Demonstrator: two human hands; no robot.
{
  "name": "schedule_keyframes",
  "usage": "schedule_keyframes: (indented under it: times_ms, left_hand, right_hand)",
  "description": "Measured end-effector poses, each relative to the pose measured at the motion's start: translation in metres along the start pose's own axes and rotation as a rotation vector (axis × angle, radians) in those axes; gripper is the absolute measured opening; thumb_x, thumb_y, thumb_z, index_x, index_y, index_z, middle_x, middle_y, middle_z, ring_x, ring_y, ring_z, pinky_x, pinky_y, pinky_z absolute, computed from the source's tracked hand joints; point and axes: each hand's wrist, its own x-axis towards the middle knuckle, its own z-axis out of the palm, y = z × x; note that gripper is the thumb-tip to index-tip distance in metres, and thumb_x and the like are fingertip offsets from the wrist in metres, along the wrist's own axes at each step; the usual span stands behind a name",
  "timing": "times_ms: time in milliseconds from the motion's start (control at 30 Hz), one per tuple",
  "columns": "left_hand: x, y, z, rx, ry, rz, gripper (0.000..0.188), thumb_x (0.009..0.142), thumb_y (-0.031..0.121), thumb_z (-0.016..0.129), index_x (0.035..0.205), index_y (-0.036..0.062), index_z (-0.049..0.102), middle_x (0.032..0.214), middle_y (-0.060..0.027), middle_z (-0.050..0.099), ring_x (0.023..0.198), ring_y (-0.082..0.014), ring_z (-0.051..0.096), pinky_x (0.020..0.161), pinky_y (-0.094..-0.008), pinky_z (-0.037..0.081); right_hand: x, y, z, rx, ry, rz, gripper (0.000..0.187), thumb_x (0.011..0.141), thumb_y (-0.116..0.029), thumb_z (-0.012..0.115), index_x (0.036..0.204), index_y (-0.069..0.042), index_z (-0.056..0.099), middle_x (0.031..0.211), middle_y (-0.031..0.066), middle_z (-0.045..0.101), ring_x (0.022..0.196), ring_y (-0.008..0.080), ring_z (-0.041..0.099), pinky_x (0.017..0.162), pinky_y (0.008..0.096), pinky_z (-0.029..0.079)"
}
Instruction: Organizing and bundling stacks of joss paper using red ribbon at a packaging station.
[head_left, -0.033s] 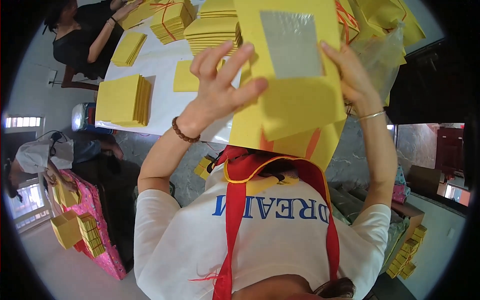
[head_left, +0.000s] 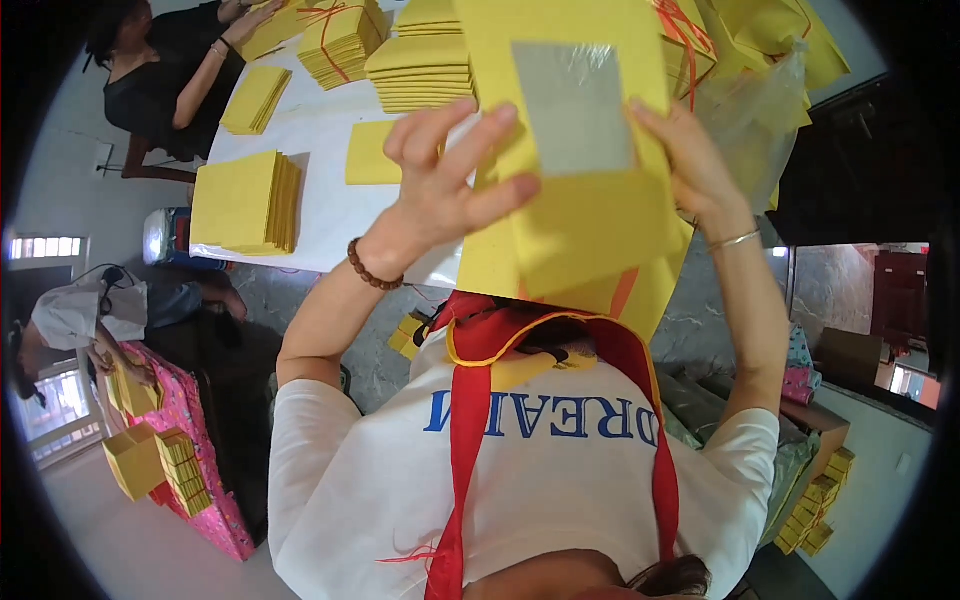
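Note:
A flat yellow paper envelope [head_left: 590, 220] with a clear rectangular window is held up at the table's near edge. My right hand [head_left: 698, 165] pinches its right side, thumb on the front beside the window; the other fingers are mostly hidden behind it. At the left side is my left hand [head_left: 440, 175], its fingers spread and bent, the thumb and index fingertip over the envelope's left margin. Whether those tips press on the paper is unclear. Below the envelope, a larger yellow piece [head_left: 655, 290] with orange-red stripes lies over the table edge.
Yellow stacks [head_left: 240, 200] stand on the white table [head_left: 320, 205], some bundles [head_left: 340, 45] tied with red string. A clear plastic bag [head_left: 750, 120] hangs at right. One co-worker [head_left: 160, 75] is at the far left; another person [head_left: 90, 310] handles yellow paper by a pink-covered surface [head_left: 200, 440].
The envelope has come down and slightly left, its lower part closer to me. My right hand has moved down and left with it; my left hand has shifted slightly right and down.

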Motion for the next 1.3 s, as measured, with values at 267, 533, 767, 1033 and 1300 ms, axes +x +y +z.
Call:
schedule_keyframes:
  times_ms: [267,533,767,1033,1300]
  left_hand:
    - [-0.030,0.020,-0.013,-0.305,-0.475,0.008,0.026,0.064,0.014,0.057,0.090,0.0113,0.062,0.093,-0.0015,0.058,0.081,-0.0177,0.053,0.065,-0.0290,0.040]
    - [-0.051,0.032,-0.026,-0.501,-0.527,-0.321,0.025,0.065,0.018,0.063,0.088,0.0082,0.063,0.090,-0.0056,0.061,0.084,-0.0223,0.055,0.067,-0.0305,0.043]
    - [-0.049,0.033,-0.032,-0.549,-0.607,-0.382,0.025,0.068,0.018,0.062,0.090,0.0074,0.062,0.090,-0.0059,0.061,0.083,-0.0222,0.055,0.070,-0.0316,0.039]
    - [-0.032,0.032,-0.026,-0.635,-0.804,-1.052,0.016,0.082,0.014,0.055,0.092,0.0030,0.058,0.076,-0.0116,0.058,0.065,-0.0244,0.051,0.058,-0.0300,0.039]
    - [-0.037,0.023,-0.009,-0.439,-0.767,-1.046,0.022,0.082,0.021,0.056,0.086,-0.0002,0.053,0.057,-0.0128,0.047,0.055,-0.0275,0.046,0.052,-0.0351,0.036]
  right_hand:
    - [-0.058,0.063,0.005,0.236,0.096,0.258,0.038,0.088,-0.022,0.049,0.119,-0.001,0.042,0.105,0.0046,0.056,0.094,0.0130,0.054,0.081,0.0289,0.045]
    - [-0.102,0.091,-0.008,-0.908,0.367,-0.379,0.042,0.077,-0.012,0.059,0.116,-0.007,0.045,0.107,0.0107,0.054,0.102,0.0255,0.052,0.085,0.0348,0.041]
    - [-0.094,0.093,0.003,-0.924,-0.072,-0.590,0.027,0.072,-0.010,0.061,0.098,-0.007,0.058,0.102,0.0075,0.059,0.101,0.0235,0.054,0.087,0.0382,0.035]
    - [-0.085,0.096,0.017,-0.567,0.243,-0.208,0.023,0.081,-0.010,0.055,0.103,-0.003,0.055,0.097,0.0089,0.060,0.087,0.0196,0.058,0.071,0.0309,0.043]
    - [-0.071,0.091,0.024,-0.516,0.435,-0.248,0.033,0.080,-0.009,0.059,0.111,-0.002,0.052,0.092,0.0092,0.060,0.076,0.0142,0.058,0.065,0.0248,0.045]
